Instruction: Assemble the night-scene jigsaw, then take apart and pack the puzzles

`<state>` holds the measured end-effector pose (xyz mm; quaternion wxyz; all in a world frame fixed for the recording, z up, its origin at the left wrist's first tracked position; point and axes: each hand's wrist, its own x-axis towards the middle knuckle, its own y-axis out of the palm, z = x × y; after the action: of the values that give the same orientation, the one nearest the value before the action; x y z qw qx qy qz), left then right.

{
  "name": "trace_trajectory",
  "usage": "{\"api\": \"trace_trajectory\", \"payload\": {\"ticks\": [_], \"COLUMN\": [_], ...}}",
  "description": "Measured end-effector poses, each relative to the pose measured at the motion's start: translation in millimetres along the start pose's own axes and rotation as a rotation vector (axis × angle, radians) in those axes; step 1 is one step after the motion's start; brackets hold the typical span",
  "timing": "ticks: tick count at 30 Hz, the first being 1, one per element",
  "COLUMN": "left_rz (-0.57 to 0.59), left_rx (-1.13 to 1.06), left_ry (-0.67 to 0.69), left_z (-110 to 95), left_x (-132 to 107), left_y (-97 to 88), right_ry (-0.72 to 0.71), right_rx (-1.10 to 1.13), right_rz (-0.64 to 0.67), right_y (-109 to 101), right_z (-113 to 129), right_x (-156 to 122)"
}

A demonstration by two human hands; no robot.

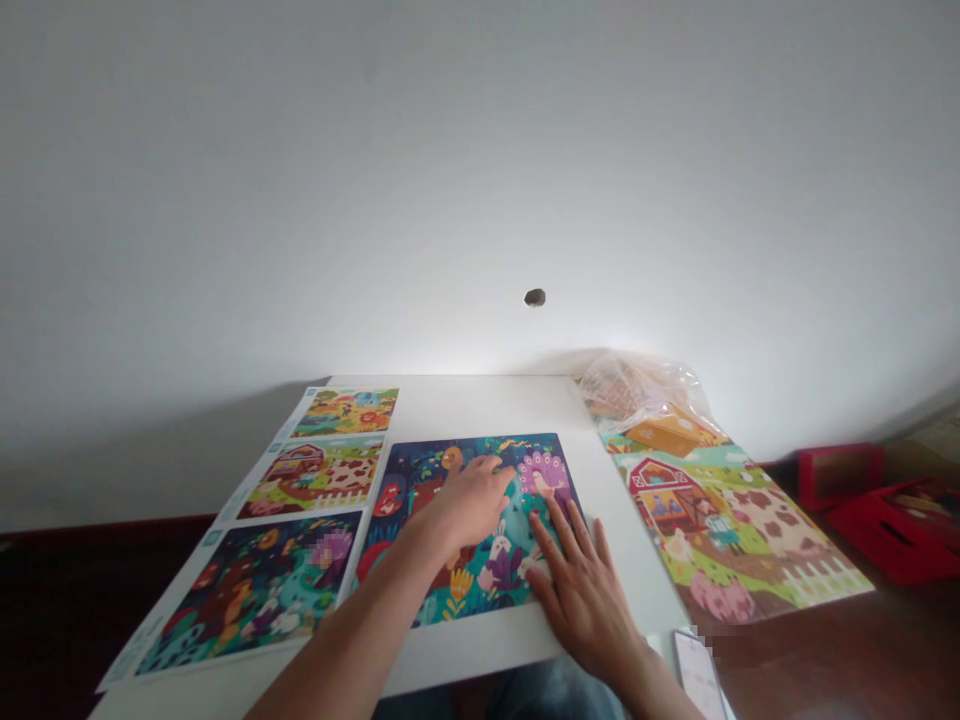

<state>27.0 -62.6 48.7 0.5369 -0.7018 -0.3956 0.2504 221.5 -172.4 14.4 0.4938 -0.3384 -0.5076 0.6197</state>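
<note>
A dark blue jigsaw picture with a peacock, rabbits and plants (427,480) lies flat in the middle of a small white table (480,400). My left hand (466,505) rests on its centre with the fingers curled down onto the surface. My right hand (581,590) lies flat on the picture's near right corner, fingers stretched out and spread. Neither hand holds anything that I can see.
A long printed sheet (285,530) with three small pictures lies along the table's left side. A farm picture with a red barn and cow (735,535) overhangs the right edge, with a clear plastic bag and orange box (652,410) behind it. Red crates (892,520) sit on the floor at right.
</note>
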Motion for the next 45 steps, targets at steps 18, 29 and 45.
{"api": "trace_trajectory", "payload": {"ticks": [18,29,45], "left_rz": [-0.192,-0.182,-0.207], "left_rx": [0.278,0.251,0.081], "left_ry": [-0.229,-0.202,-0.237], "left_z": [18.0,24.3,31.2], "left_x": [-76.6,-71.7,-72.0], "left_y": [48.6,47.8,50.8], "right_ry": [0.023,0.091,0.422], "right_rx": [-0.028,0.249,0.189], "right_rz": [0.013,-0.33,-1.168], "right_y": [6.4,-37.1,-168.5], "right_z": [-3.7,-53.6,-146.9], "right_x": [46.8,75.8,143.6]}}
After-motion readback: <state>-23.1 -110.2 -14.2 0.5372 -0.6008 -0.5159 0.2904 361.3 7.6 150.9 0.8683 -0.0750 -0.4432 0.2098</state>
